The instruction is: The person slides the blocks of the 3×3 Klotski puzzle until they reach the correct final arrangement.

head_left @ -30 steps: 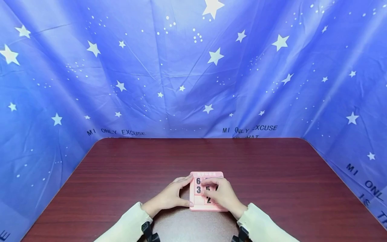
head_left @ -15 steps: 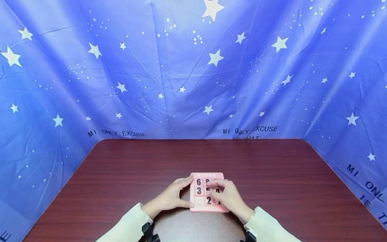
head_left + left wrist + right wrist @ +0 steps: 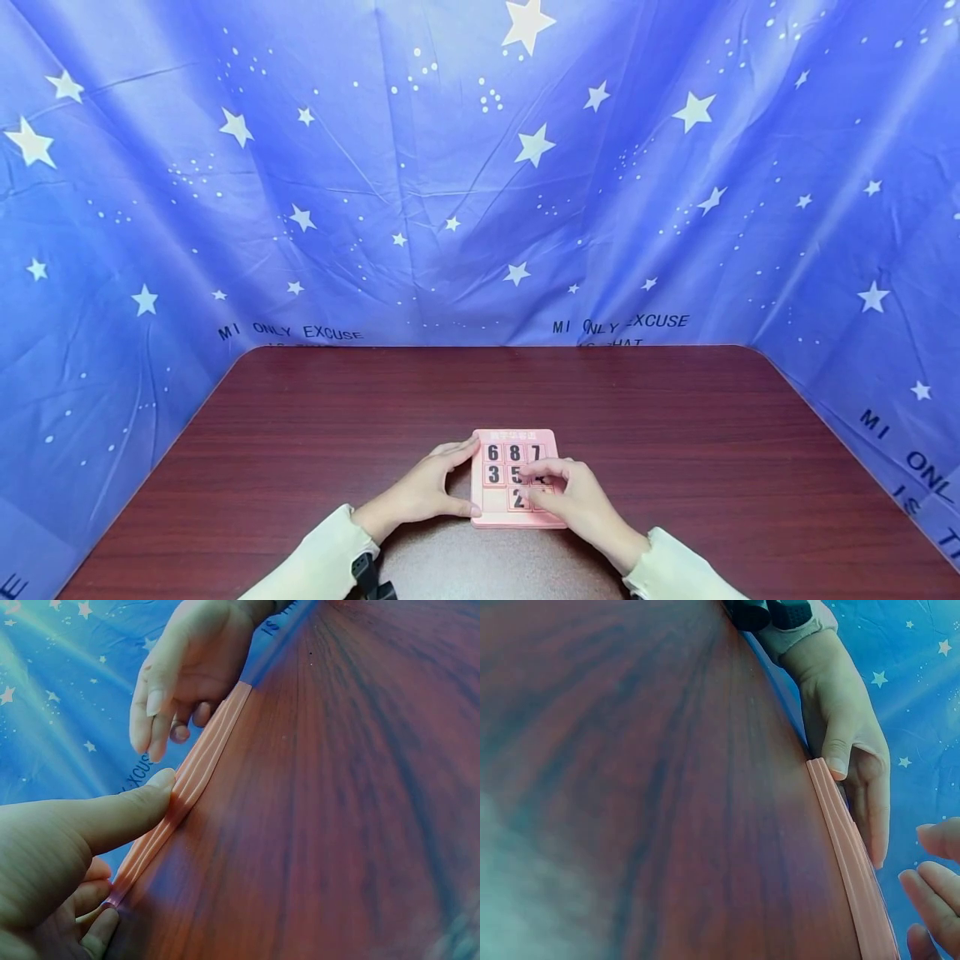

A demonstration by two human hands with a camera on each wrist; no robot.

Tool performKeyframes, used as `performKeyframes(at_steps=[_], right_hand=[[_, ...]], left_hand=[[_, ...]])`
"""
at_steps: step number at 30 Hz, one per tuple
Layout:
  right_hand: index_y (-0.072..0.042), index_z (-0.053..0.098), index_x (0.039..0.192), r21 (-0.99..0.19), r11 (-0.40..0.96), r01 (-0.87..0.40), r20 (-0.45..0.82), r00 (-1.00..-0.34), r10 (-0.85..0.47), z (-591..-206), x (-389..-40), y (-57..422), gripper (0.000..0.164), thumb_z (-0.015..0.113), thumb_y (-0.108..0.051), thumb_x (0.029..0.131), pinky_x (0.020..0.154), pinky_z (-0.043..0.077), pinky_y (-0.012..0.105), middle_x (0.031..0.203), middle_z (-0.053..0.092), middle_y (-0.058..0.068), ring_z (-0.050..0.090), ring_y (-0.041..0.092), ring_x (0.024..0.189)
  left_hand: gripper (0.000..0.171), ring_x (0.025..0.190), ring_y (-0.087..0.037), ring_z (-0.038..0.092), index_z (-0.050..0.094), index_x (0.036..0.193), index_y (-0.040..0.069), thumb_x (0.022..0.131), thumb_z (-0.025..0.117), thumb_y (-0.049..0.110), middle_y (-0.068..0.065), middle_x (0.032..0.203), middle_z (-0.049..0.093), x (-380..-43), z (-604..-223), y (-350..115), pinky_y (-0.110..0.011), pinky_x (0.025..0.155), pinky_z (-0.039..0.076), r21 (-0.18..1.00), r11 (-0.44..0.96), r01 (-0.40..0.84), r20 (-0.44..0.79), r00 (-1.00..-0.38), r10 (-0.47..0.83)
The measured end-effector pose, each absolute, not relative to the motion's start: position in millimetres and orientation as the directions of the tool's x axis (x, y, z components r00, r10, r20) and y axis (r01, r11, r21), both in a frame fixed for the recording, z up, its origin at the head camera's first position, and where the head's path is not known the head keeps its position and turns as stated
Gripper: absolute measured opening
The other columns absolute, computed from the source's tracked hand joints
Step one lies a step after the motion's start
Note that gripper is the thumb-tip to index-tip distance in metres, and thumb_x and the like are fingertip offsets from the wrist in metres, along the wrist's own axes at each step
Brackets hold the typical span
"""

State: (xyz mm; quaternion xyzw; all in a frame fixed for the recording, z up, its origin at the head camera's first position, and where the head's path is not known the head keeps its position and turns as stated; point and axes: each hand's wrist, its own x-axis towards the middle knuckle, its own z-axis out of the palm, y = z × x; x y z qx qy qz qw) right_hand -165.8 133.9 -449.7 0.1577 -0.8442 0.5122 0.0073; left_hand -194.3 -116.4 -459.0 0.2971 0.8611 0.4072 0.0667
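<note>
A pink number sliding puzzle (image 3: 517, 519) lies flat near the table's front. Its tiles show 6, 8, 7 at the top, then 3 and 5, with a 2 below; the bottom-left slot has no tile. My left hand (image 3: 420, 492) grips the puzzle's left side, thumb at the near corner and fingers at the far one. Over the right-hand tiles, my right hand (image 3: 585, 502) has thumb and forefinger apart near the 5 and 2, partly covering the right column. From the left wrist, the puzzle's layered edge (image 3: 196, 780) shows beneath my right hand (image 3: 199, 660).
The dark red wooden table (image 3: 300, 425) stretches out around the puzzle. A blue star-printed curtain (image 3: 450, 167) stands along its back and both sides.
My right hand has drawn back to the right and slightly nearer, uncovering the 8 and 7 tiles. The left hand keeps its grip; the visible tiles stay in place.
</note>
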Motion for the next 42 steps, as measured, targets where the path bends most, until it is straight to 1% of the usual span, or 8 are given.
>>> performKeyframes(at_steps=[3, 7, 11, 19, 24, 28, 38, 42], right_hand=[[-0.011, 0.074, 0.095, -0.852, 0.424, -0.307, 0.201, -0.939, -0.278, -450, -163, 136, 0.021, 0.076, -0.020, 0.076, 0.090, 0.039, 0.029, 0.098, 0.071, -0.002, 0.056, 0.010, 0.094], [-0.011, 0.074, 0.094, -0.843, 0.421, -0.335, 0.222, -0.929, -0.295, -449, -158, 139, 0.020, 0.076, -0.018, 0.076, 0.089, 0.039, 0.028, 0.096, 0.071, -0.002, 0.057, 0.008, 0.092], [-0.012, 0.074, 0.094, -0.854, 0.413, -0.315, 0.199, -0.933, -0.300, -450, -155, 141, 0.021, 0.077, -0.016, 0.073, 0.083, 0.040, 0.023, 0.096, 0.070, -0.002, 0.054, 0.007, 0.090], [-0.012, 0.073, 0.094, -0.846, 0.434, -0.310, 0.193, -0.936, -0.293, -452, -154, 143, 0.024, 0.076, -0.011, 0.071, 0.078, 0.040, 0.024, 0.095, 0.069, -0.001, 0.052, 0.009, 0.085], [-0.012, 0.072, 0.093, -0.826, 0.456, -0.332, 0.215, -0.933, -0.289, -456, -155, 144, 0.025, 0.074, -0.005, 0.069, 0.068, 0.041, 0.023, 0.084, 0.064, -0.003, 0.047, 0.008, 0.075], [-0.013, 0.072, 0.092, -0.815, 0.471, -0.339, 0.221, -0.932, -0.288, -457, -156, 144, 0.025, 0.075, -0.005, 0.069, 0.063, 0.041, 0.022, 0.076, 0.057, -0.004, 0.045, 0.007, 0.072], [-0.019, 0.071, 0.086, -0.783, 0.520, -0.342, 0.239, -0.936, -0.256, -457, -154, 143, 0.025, 0.075, -0.003, 0.067, 0.062, 0.038, 0.021, 0.083, 0.064, -0.007, 0.044, 0.005, 0.071], [-0.019, 0.072, 0.086, -0.773, 0.532, -0.346, 0.252, -0.937, -0.243, -458, -154, 142, 0.026, 0.076, -0.003, 0.066, 0.061, 0.038, 0.021, 0.083, 0.064, -0.006, 0.044, 0.005, 0.070]], left_hand=[[0.094, 0.132, -0.028, 0.034, 0.036, 0.143, -0.001, 0.069, 0.083, 0.032, -0.010, 0.151, 0.032, -195, -460, -116, -0.048, 0.108, 0.027, 0.737, 0.493, 0.462, 0.130, -0.813, 0.567], [0.094, 0.132, -0.028, 0.034, 0.036, 0.143, -0.001, 0.069, 0.083, 0.033, -0.009, 0.151, 0.032, -196, -462, -117, -0.048, 0.108, 0.027, 0.732, 0.496, 0.467, 0.134, -0.812, 0.568], [0.094, 0.132, -0.028, 0.034, 0.036, 0.143, 0.000, 0.069, 0.083, 0.034, -0.008, 0.151, 0.032, -196, -463, -117, -0.049, 0.108, 0.027, 0.738, 0.493, 0.461, 0.132, -0.815, 0.564], [0.095, 0.132, -0.028, 0.034, 0.035, 0.143, -0.001, 0.068, 0.083, 0.033, -0.009, 0.152, 0.031, -195, -462, -117, -0.049, 0.108, 0.027, 0.743, 0.491, 0.454, 0.127, -0.817, 0.563], [0.095, 0.132, -0.028, 0.034, 0.035, 0.143, -0.002, 0.068, 0.083, 0.033, -0.010, 0.151, 0.031, -195, -460, -117, -0.048, 0.108, 0.027, 0.734, 0.500, 0.460, 0.128, -0.816, 0.564], [0.094, 0.132, -0.029, 0.034, 0.035, 0.142, -0.002, 0.069, 0.083, 0.032, -0.011, 0.151, 0.031, -194, -459, -117, -0.048, 0.108, 0.027, 0.733, 0.499, 0.463, 0.130, -0.814, 0.566], [0.094, 0.132, -0.028, 0.034, 0.035, 0.143, -0.001, 0.069, 0.083, 0.033, -0.010, 0.151, 0.031, -194, -459, -116, -0.047, 0.109, 0.027, 0.730, 0.504, 0.461, 0.125, -0.816, 0.565], [0.094, 0.132, -0.027, 0.034, 0.035, 0.143, -0.001, 0.069, 0.083, 0.033, -0.010, 0.151, 0.031, -195, -459, -116, -0.047, 0.109, 0.027, 0.730, 0.506, 0.459, 0.122, -0.816, 0.565]])
